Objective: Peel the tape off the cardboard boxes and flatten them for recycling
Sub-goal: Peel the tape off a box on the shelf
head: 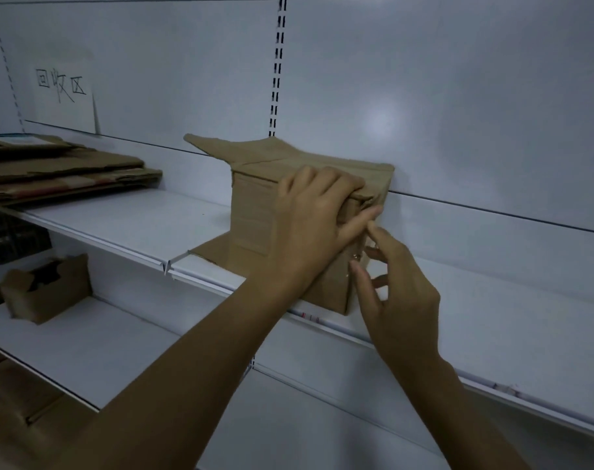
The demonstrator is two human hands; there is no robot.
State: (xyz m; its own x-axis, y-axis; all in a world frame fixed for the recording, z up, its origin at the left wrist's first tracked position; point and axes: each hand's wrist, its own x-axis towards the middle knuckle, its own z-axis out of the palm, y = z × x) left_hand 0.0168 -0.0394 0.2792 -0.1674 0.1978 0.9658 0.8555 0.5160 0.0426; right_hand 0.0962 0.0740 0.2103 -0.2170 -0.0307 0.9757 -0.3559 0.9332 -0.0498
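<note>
Three handwritten characters, 回收区, sit on a white paper sign stuck to the back panel, and that is the only writing I can read from my station (some red marks on the shelf's front strip are too small to read). The panel is smooth white metal, split by a slotted upright.

Below the sign, a stack of flattened brown cardboard lies on the shelf. One piece has a pale label on top and another has reddish print along an edge, both too blurred to read.

The box stands on the same shelf, well to the right of the stack and against the panel. It is plain brown corrugated board. One top flap juts out to the rear left, and a bottom flap lies flat on the shelf at its front left. I cannot see inside it.

The left hand grips the box's top right edge, with fingers curled over and the thumb stretched along the side. The right hand is at the box's right corner. Its thumb and forefinger pinch what looks like a shiny strip of tape, and the other fingers are loosely curled.

On the lower shelf, a small box sits open with something dark inside. I cannot tell what it is.
</note>
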